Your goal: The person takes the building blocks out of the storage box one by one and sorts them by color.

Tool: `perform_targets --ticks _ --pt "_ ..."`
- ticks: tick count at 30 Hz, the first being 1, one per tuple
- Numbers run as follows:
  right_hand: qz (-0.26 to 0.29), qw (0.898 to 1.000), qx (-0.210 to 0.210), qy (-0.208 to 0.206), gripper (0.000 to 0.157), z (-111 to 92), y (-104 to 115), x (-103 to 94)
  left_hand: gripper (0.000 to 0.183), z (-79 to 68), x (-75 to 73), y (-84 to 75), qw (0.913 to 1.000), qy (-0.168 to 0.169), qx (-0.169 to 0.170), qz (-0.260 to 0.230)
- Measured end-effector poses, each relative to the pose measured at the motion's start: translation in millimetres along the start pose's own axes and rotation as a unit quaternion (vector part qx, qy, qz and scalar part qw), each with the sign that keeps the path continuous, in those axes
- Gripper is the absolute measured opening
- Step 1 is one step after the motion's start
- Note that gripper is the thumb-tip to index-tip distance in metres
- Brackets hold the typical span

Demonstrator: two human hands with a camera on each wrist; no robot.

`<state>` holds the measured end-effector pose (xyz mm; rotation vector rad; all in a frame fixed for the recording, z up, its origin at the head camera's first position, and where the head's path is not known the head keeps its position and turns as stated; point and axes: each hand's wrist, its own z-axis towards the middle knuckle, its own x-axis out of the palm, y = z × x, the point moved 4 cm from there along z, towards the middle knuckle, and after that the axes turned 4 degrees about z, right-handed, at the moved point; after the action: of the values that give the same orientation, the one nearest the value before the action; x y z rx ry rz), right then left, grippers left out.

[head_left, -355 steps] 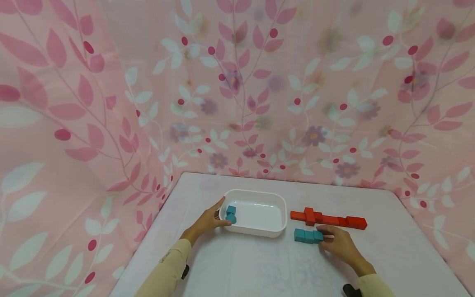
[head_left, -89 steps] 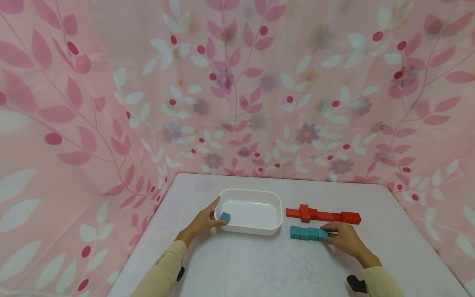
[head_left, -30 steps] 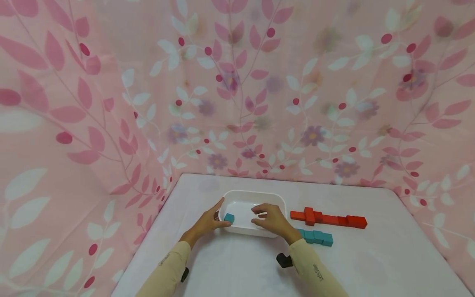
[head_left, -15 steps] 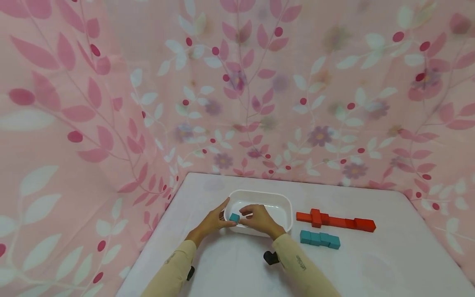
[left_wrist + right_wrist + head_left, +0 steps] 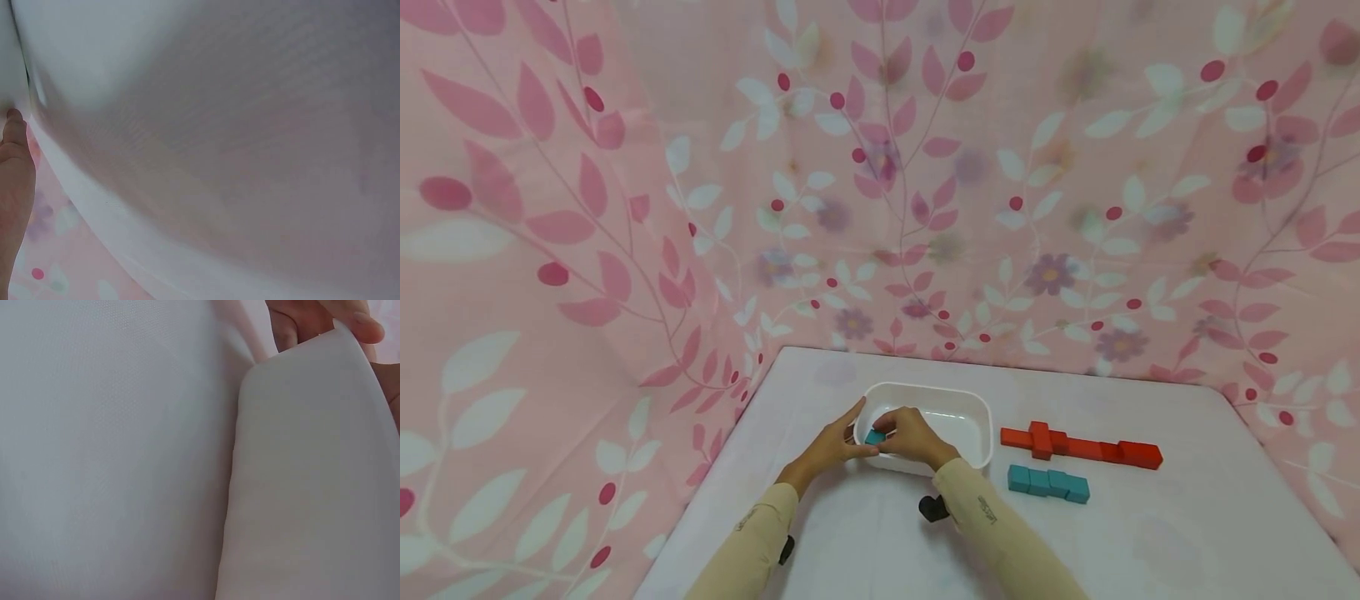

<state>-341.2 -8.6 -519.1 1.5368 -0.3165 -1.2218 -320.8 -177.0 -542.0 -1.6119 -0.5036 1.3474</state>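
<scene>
In the head view, my left hand (image 5: 829, 450) grips the left end of a white rectangular dish (image 5: 977, 404), its thumb over the front rim. The thumb also shows bent over the dish edge in the right wrist view, with the other fingers outside the wall. A teal cube block (image 5: 873, 437) lies inside the dish at the left. My right hand (image 5: 912, 435) reaches over the front rim and pinches this block, covering part of it. Right of the dish, several teal blocks (image 5: 1048, 484) stand end to end in a row.
Behind the teal row runs a longer row of red blocks (image 5: 1078, 448) of different shapes, one lying crosswise. A white cloth covers the table (image 5: 865, 542). Pink floral curtains (image 5: 925, 208) hang close behind and at the sides.
Earlier, the dish held two teal blocks, and one of them joined the teal row. My right hand then left the row, crossed into the dish and closed on the block there.
</scene>
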Motion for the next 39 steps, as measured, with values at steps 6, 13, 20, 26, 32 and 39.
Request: perform_targets --ticks 6,13,20,26,32,39 --pt "-0.019 1.0 0.008 -0.01 0.039 4 -3 5.6 0.105 0.1 0.7 0.1 0.9999 0.004 -0.016 -0.002" --pt "-0.033 0.999 0.01 -0.014 0.035 5 -3 6.5 0.104 0.0 0.3 0.2 0.9997 0.004 -0.022 -0.004" --pt "-0.04 0.999 0.013 -0.018 0.032 4 -6 5.4 0.104 0.7 0.7 -1.5 0.9999 0.011 -0.005 -0.009" --pt "-0.035 0.999 0.007 -0.024 0.031 3 -2 2.9 0.105 0.6 0.2 -1.5 0.9998 0.01 -0.016 -0.006" --pt "-0.022 0.999 0.005 -0.032 0.031 -1 -2 -1.4 0.105 2.0 0.5 0.0 0.9999 0.007 -0.011 -0.001" --pt "-0.025 0.999 -0.003 -0.033 0.029 -8 -6 -13.0 0.106 0.2 1.4 2.9 0.9995 -0.001 -0.029 0.008"
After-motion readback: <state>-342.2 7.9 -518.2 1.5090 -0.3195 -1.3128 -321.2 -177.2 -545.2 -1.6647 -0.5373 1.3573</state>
